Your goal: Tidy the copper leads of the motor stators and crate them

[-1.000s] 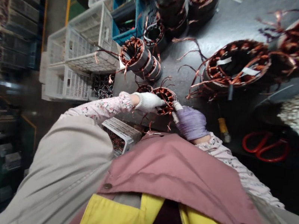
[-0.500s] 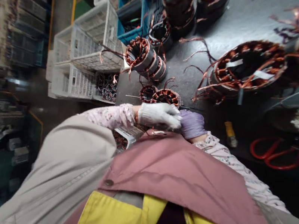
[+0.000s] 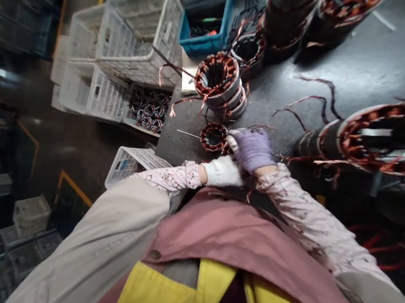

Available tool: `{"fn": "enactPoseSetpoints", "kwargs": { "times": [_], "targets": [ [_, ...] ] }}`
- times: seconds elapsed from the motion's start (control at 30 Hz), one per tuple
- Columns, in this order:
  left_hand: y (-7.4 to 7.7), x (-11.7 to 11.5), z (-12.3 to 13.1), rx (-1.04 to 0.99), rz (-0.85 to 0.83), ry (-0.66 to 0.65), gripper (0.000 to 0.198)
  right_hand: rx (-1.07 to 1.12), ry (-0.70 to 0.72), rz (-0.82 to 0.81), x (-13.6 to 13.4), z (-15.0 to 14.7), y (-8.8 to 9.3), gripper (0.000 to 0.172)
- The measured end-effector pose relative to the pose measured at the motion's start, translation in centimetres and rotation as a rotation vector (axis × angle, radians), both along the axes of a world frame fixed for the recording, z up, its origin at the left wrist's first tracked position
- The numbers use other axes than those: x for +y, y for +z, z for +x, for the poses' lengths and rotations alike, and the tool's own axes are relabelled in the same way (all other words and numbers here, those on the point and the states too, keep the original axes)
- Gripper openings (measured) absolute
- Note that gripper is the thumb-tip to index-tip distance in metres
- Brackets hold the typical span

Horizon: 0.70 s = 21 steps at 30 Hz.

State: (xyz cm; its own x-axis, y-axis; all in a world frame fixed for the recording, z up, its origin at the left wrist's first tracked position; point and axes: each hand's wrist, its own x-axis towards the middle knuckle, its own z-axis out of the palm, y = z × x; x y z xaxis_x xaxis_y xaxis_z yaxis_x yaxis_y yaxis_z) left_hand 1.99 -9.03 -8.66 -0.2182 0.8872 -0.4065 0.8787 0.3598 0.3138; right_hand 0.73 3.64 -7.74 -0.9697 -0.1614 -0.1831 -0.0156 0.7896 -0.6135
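My left hand (image 3: 225, 171), in a white knit glove, is close against my apron, at the near side of a copper-wound motor stator (image 3: 226, 149). Its fingers are mostly hidden by my other hand. My right hand (image 3: 253, 149), in a purple glove, curls over that stator, fingers bent around its rim. Most of the stator is covered by the two gloves. Just left of it, a smaller stator (image 3: 213, 137) rests on the dark bench (image 3: 184, 143). Loose copper leads show above and below my hands.
Beyond my hands are stacked stators (image 3: 218, 77). A large stator (image 3: 393, 135) with long leads lies to the right. White plastic crates (image 3: 111, 93) and a blue bin (image 3: 204, 44) line the left side. A thin rod (image 3: 189, 133) points at the small stator.
My right hand has moved up and forward, its fingers now over the stator. My left hand has dropped lower beside it. The view has shifted, so the bench items appear displaced.
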Motion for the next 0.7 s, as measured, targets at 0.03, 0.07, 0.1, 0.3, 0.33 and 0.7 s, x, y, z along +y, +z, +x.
{"fn": "enactPoseSetpoints", "kwargs": {
  "times": [0.03,0.07,0.1,0.3,0.33,0.7],
  "targets": [
    [0.3,0.0,-0.4,-0.012,-0.009,-0.008,0.031,-0.001,0.02,-0.036,0.3,0.0,0.5,0.039],
    [1.0,-0.2,-0.8,-0.03,-0.006,-0.018,0.03,0.037,0.012,-0.101,0.9,0.6,0.9,0.04],
    [1.8,-0.7,-1.3,-0.058,0.02,-0.022,0.03,0.101,-0.024,-0.173,1.5,1.7,1.1,0.042],
    [6.2,-6.7,-4.0,-0.169,0.215,0.313,0.036,0.351,-0.459,-0.189,3.1,10.4,-0.1,0.042],
    [6.1,-7.5,-4.4,-0.124,0.15,0.329,0.037,0.332,-0.489,-0.15,2.9,11.1,-0.7,0.041],
    [-0.5,-8.2,-5.8,0.111,-0.239,0.229,0.037,0.218,-0.379,0.151,1.3,10.4,-4.4,0.036]
  ]
}}
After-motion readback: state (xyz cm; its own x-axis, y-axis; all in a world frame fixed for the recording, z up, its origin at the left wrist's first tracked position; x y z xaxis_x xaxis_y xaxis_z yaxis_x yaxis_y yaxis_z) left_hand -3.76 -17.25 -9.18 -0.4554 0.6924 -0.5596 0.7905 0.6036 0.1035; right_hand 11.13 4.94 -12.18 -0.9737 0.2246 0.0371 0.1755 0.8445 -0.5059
